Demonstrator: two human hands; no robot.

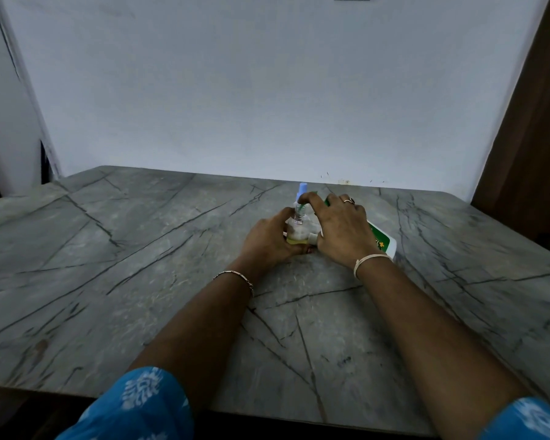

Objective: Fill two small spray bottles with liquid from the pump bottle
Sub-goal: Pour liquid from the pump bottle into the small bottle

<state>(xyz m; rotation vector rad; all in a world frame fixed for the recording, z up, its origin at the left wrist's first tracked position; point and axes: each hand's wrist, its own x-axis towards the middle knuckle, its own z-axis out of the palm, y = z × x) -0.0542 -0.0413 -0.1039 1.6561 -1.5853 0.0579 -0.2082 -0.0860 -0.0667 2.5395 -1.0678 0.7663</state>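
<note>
Gripping spray bottle [297, 230] beside pump bottle [383, 243], left hand [267, 242] sits mid-table [134, 249].

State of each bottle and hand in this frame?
Small clear spray bottle: upright, sprayer apparently off, thin yellow layer at bottom.
Blue-capped spray bottle: behind it, cap on, level hidden.
White pump bottle with green label: tilted, head toward clear bottle.
Left hand: grips clear bottle.
Right hand: holds pump bottle, fingers on its head.

blue/wht sleeves [134, 404], bracelet [235, 276], ring [348, 201]
</note>
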